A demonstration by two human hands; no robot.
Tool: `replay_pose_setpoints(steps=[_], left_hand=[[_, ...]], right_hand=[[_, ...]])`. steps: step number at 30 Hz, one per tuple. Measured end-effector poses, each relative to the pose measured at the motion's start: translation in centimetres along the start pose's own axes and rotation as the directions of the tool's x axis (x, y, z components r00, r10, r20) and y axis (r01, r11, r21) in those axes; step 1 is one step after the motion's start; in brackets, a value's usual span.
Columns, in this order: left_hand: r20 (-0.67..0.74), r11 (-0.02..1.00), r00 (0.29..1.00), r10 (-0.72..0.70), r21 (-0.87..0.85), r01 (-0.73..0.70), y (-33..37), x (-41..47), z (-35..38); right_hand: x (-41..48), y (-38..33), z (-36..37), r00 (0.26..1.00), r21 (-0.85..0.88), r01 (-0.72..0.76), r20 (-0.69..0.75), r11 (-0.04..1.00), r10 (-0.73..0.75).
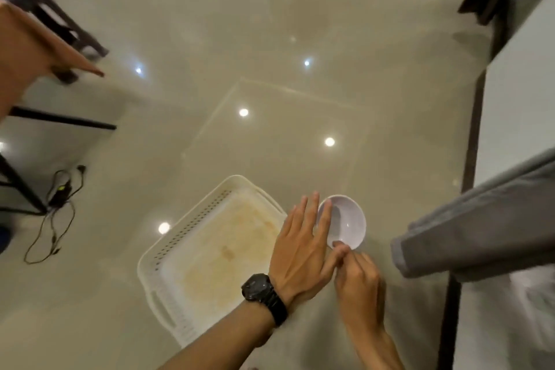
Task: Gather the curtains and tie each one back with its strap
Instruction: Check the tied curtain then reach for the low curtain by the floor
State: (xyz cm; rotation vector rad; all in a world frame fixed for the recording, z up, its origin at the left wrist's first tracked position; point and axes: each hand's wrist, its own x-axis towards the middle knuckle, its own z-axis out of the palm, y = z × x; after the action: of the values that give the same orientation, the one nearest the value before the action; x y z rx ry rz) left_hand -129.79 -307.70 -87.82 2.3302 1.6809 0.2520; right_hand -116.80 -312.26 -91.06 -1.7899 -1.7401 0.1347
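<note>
Left hand (303,249), fingers (326,219) straight and spread, touches the small round white bowl (350,225) at 9 o'clock; right hand (359,282) fingers pinch its rim at 6 o'clock

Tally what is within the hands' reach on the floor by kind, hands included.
bowl: 1
tray: 1
wristwatch: 1
hands: 2 (left hand, right hand)
Total: 5

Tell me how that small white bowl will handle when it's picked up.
The small white bowl looks glossy, so probably slippery. It seems thin and light: the right hand appears to pinch just its rim. Rounded sides suggest it could rock or tip.
</note>
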Motion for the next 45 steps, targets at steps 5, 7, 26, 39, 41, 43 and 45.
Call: replay_pose_setpoints(steps=[5,7,26,39,41,43,45], left_hand=[[0.024,0.975,0.976,-0.218,0.053,0.216,-9.3,-4.2,-3.1],[0.067,0.965,0.965,-0.254,0.077,0.249,-12.7,-6.3,-3.2],[0.118,0.957,0.956,-0.270,0.146,0.252,-19.2,-8.7,2.2],[0.041,0.993,0.999,0.035,0.113,-0.039,-6.0,3.6,2.2],[0.063,0.989,0.993,0.102,0.096,-0.108,-2.7,5.0,3.3],[0.092,0.978,0.977,0.190,0.072,-0.197,1.2,6.0,5.0],[0.130,0.950,0.946,0.296,0.058,-0.306,5.4,6.7,7.1]], right_hand=[[1.2,-8.2,3.2,0.974,-0.024,0.124,0.192,0.992,-0.117],[1.0,-9.4,6.1,0.946,-0.059,0.137,0.302,0.989,-0.113],[2.5,-10.4,14.5,0.813,-0.306,0.254,0.582,0.918,-0.031],[6.5,1.0,3.3,0.977,-0.328,0.031,0.210,0.944,0.041],[6.2,4.2,0.9,0.976,-0.367,-0.051,0.180,0.929,0.125],[5.2,7.8,-2.0,0.962,-0.404,-0.173,0.127,0.898,0.242],[3.5,11.5,-5.0,0.931,-0.425,-0.295,0.072,0.856,0.357]])
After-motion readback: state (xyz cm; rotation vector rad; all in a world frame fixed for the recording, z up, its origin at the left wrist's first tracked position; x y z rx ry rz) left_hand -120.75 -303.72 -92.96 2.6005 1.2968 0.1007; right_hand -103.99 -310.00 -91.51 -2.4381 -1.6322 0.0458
